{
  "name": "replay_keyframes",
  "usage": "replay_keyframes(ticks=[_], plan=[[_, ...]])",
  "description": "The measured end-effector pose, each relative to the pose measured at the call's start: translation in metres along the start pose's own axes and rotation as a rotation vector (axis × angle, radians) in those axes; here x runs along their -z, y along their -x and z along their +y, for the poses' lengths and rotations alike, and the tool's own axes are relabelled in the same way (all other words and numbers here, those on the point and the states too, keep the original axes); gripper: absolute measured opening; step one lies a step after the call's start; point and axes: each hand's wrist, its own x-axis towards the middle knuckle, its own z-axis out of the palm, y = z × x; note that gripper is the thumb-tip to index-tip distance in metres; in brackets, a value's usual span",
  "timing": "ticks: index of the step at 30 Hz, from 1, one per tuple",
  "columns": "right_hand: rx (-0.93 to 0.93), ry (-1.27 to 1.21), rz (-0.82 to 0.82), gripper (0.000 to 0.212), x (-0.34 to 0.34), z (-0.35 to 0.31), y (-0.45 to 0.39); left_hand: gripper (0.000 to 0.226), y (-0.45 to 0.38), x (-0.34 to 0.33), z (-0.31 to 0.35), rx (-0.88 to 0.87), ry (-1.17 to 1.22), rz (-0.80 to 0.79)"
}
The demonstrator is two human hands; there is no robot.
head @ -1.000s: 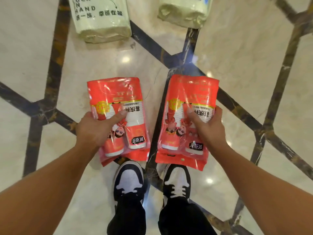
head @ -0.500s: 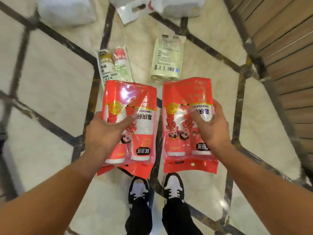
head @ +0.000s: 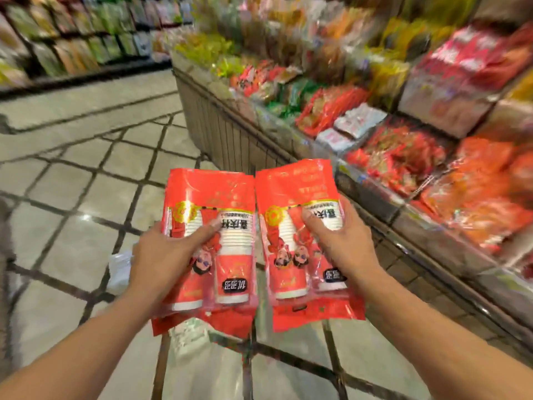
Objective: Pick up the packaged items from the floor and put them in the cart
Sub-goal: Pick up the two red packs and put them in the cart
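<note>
Hands hold two matching packs side by side above the tiled floor (head: 86, 226), their inner edges almost touching. The left hand (head: 165, 256) grips the left red plastic pack of stacked paper cups (head: 212, 226), thumb laid across its front and the other fingers hidden behind it. The right hand (head: 343, 241) grips the right red plastic pack of stacked paper cups (head: 300, 226) the same way, thumb on the printed front, fingers wrapped round its right edge. Both packs are lifted off the floor, flat faces up toward the camera, print upside down. A pale plastic bag (head: 119, 269) lies on the floor just left of the left wrist, and another pale package (head: 199, 362) lies below the packs. A slatted display bin (head: 230, 131) heaped with blurred red and green snack packets (head: 326, 108) runs along the right side
</note>
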Motion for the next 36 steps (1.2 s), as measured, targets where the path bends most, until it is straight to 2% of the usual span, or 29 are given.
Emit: replay_keyframes(ticks=[3,6,9,14,16,19,22,25,29,33,36], plan=[[0.078,-0.063,0.133,0.038,0.068,-0.077,0.017,0.056,0.025,0.020,0.097,-0.121,0.014,-0.041],[0.159,-0.082,0.272,0.042,0.127,-0.133,0.047,0.048,0.052,0.031,0.171,-0.195,0.096,-0.116],[0.188,-0.071,0.422,0.050,0.187,-0.168,0.086,0.052,0.085,0.029,0.236,-0.292,0.123,-0.226],[0.152,-0.049,0.635,0.038,0.282,-0.196,0.170,0.043,0.165,0.017,0.315,-0.471,0.171,-0.433],[0.128,-0.030,0.724,0.047,0.318,-0.198,0.207,0.049,0.200,0.003,0.331,-0.528,0.208,-0.550],[0.078,-0.001,0.866,0.051,0.365,-0.192,0.270,0.076,0.260,-0.020,0.349,-0.600,0.227,-0.663],[0.035,-0.025,0.988,0.056,0.407,-0.177,0.343,0.083,0.331,-0.046,0.361,-0.688,0.224,-0.789],[-0.015,-0.053,1.123,0.065,0.447,-0.154,0.420,0.100,0.413,-0.066,0.366,-0.764,0.217,-0.920],[-0.091,-0.064,1.292,0.054,0.495,-0.129,0.525,0.094,0.526,-0.090,0.359,-0.773,0.276,-1.114],[-0.158,-0.016,1.423,0.074,0.543,-0.095,0.630,0.056,0.645,-0.107,0.338,-0.767,0.281,-1.295],[-0.208,0.008,1.501,0.058,0.576,-0.074,0.710,0.055,0.732,-0.119,0.317,-0.740,0.254,-1.409]])
